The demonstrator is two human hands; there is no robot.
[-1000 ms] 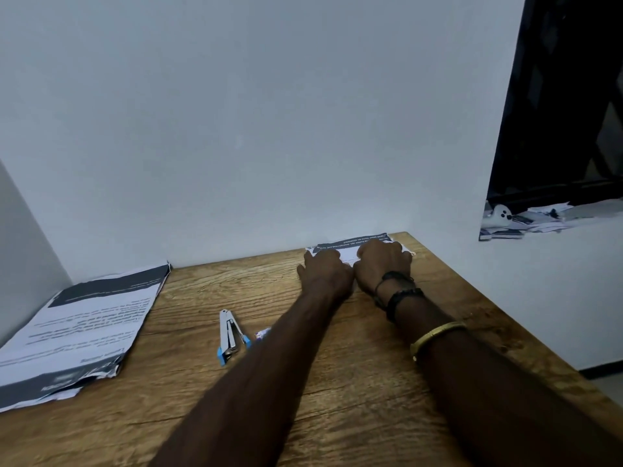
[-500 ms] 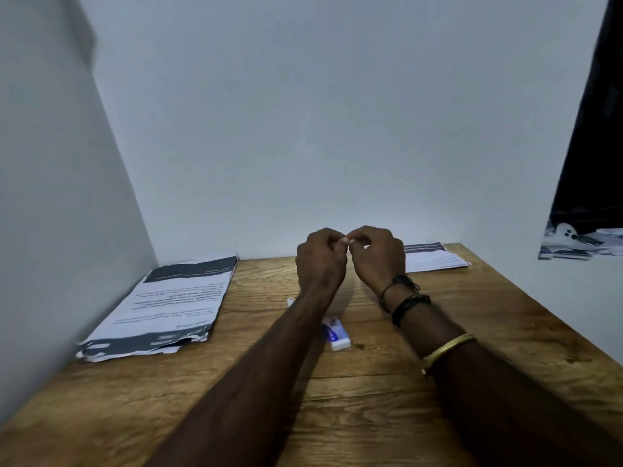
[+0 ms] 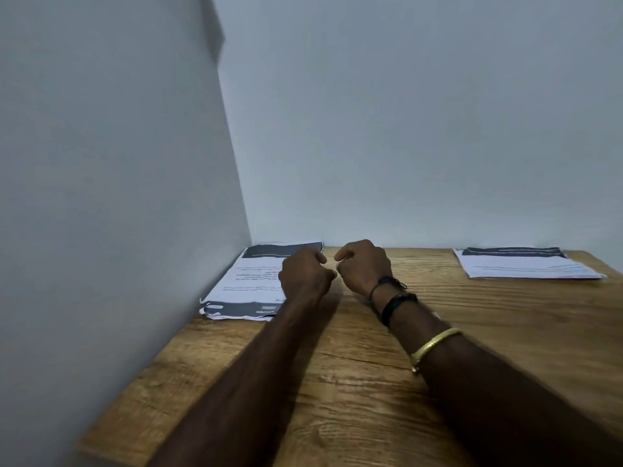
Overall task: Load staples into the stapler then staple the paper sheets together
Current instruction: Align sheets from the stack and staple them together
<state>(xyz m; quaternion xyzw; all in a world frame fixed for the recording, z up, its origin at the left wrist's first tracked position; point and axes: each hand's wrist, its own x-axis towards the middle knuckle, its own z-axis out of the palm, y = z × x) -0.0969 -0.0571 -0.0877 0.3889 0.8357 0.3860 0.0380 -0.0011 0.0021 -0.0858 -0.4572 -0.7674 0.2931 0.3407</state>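
The left hand [image 3: 303,274] and right hand [image 3: 364,267] hover curled mid-frame; whether they pinch staples I cannot tell. A tiny strip could slip and vanish on the grained counter [image 3: 337,382].

1 wide-angle view only, worn on the person's head, faces forward and slightly down toward the corner where 2 walls [image 3: 404,129] meet. It sits close above the wooden table [image 3: 337,399]; the left hand [image 3: 303,274] and right hand [image 3: 364,267] land near mid-frame.
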